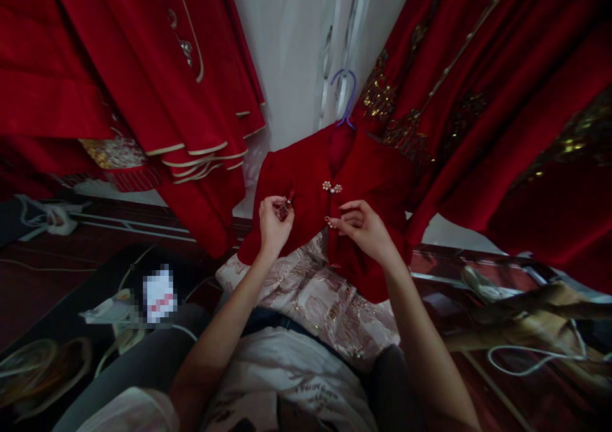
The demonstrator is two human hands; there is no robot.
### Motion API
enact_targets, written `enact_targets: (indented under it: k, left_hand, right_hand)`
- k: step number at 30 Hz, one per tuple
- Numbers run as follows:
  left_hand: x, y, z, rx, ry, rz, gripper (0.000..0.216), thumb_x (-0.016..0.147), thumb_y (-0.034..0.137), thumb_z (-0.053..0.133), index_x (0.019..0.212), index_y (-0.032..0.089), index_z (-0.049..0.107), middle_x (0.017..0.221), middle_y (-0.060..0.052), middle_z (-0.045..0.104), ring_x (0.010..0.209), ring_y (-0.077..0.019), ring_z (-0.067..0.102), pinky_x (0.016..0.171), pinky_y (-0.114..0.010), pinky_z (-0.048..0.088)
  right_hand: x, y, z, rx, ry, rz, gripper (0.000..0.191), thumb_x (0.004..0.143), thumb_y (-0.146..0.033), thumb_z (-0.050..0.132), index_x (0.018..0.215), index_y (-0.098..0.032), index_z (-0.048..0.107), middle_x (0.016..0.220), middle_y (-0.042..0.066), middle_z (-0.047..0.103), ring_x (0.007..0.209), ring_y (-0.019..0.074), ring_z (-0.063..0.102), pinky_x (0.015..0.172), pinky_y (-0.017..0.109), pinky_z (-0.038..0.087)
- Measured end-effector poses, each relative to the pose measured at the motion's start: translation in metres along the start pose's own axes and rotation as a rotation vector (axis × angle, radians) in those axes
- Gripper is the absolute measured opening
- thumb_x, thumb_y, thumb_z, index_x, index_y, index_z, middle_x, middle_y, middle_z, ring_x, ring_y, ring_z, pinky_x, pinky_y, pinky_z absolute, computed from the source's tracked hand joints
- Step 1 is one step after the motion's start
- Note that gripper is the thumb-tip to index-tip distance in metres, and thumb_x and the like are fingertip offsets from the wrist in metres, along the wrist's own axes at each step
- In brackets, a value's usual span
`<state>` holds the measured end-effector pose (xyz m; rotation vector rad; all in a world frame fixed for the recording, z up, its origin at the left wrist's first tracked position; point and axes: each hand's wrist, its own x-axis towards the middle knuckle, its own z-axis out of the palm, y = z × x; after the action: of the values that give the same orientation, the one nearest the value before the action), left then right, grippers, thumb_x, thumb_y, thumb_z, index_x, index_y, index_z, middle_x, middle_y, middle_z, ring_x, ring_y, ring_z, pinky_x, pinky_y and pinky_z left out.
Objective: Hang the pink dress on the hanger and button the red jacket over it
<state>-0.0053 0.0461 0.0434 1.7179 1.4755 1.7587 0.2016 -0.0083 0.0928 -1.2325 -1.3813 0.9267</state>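
A short red jacket (299,164) hangs in front of me from a purple hanger (345,91). Its front carries a pearl flower clasp (332,187) near the neck. Lower down, my right hand (366,231) pinches a small beaded loop fastener (329,222) at the jacket's front edge. To its left, my left hand (275,227) is closed around a small shiny object with a red tip (285,209), too small to name and partly covered by the fingers. Below the jacket, pale pink brocade fabric (325,292) with a glittery pattern lies over my lap.
Long red garments with pale trim (201,132) hang at the left, and red garments with gold sequins (406,120) at the right. Left of my lap, a white packet (160,295) appears pixelated. A white cord (521,359) and brown material (526,314) lie at the lower right.
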Motion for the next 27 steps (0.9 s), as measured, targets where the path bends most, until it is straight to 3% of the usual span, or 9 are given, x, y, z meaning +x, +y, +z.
enact_targets:
  k: [3,8,15,18,22,27]
  left_hand:
    - [0.015,-0.019,0.001,0.031,-0.060,0.035,0.037,0.070,0.014,0.068,0.103,0.018,0.054,0.104,-0.006,0.059,0.088,-0.0163,0.056,0.076,-0.030,0.048]
    - [0.028,-0.030,0.016,-0.143,-0.209,-0.092,0.025,0.069,0.010,0.064,0.091,0.018,0.052,0.084,-0.002,0.060,0.076,-0.0134,0.059,0.073,-0.027,0.048]
    - [0.029,-0.030,0.016,-0.350,-0.149,-0.114,0.019,0.073,0.027,0.068,0.086,0.018,0.057,0.081,-0.001,0.064,0.074,-0.0122,0.063,0.070,-0.024,0.050]
    - [0.030,-0.024,0.013,-0.420,-0.181,-0.144,0.019,0.070,0.027,0.069,0.084,0.016,0.063,0.084,-0.004,0.069,0.077,-0.0132,0.065,0.074,-0.025,0.052]
    - [0.032,-0.016,0.007,-0.524,-0.225,-0.240,0.022,0.071,0.029,0.067,0.087,0.015,0.070,0.090,-0.007,0.074,0.080,-0.0156,0.068,0.077,-0.028,0.054]
    - [0.031,-0.012,0.001,-0.514,-0.229,-0.271,0.025,0.073,0.032,0.067,0.089,0.015,0.073,0.094,-0.008,0.075,0.082,-0.0172,0.069,0.082,-0.031,0.055]
  right_hand:
    - [-0.003,-0.006,-0.002,0.079,-0.097,0.087,0.052,0.064,-0.045,0.080,0.098,-0.023,0.047,0.072,-0.003,0.060,0.063,0.0143,0.063,0.059,0.030,0.058]
    - [-0.006,-0.016,0.005,0.051,-0.049,-0.138,0.038,0.072,-0.036,0.076,0.100,-0.021,0.053,0.078,-0.001,0.061,0.073,0.0117,0.063,0.069,0.025,0.055]
    - [0.016,-0.022,0.026,-0.023,0.013,-0.298,0.036,0.077,-0.031,0.070,0.109,-0.021,0.055,0.084,0.000,0.063,0.076,0.0113,0.063,0.064,0.022,0.052]
    - [0.040,-0.013,0.047,-0.139,-0.022,-0.331,0.038,0.076,-0.025,0.070,0.111,-0.020,0.056,0.081,-0.001,0.064,0.073,0.0119,0.064,0.065,0.023,0.052]
    - [0.062,-0.001,0.073,-0.232,0.064,-0.336,0.033,0.077,-0.021,0.066,0.108,-0.020,0.057,0.079,-0.001,0.065,0.071,0.0122,0.065,0.068,0.025,0.054]
    - [0.065,0.006,0.082,-0.286,0.100,-0.371,0.030,0.080,-0.020,0.062,0.109,-0.019,0.056,0.082,0.001,0.064,0.071,0.0131,0.064,0.067,0.025,0.055]
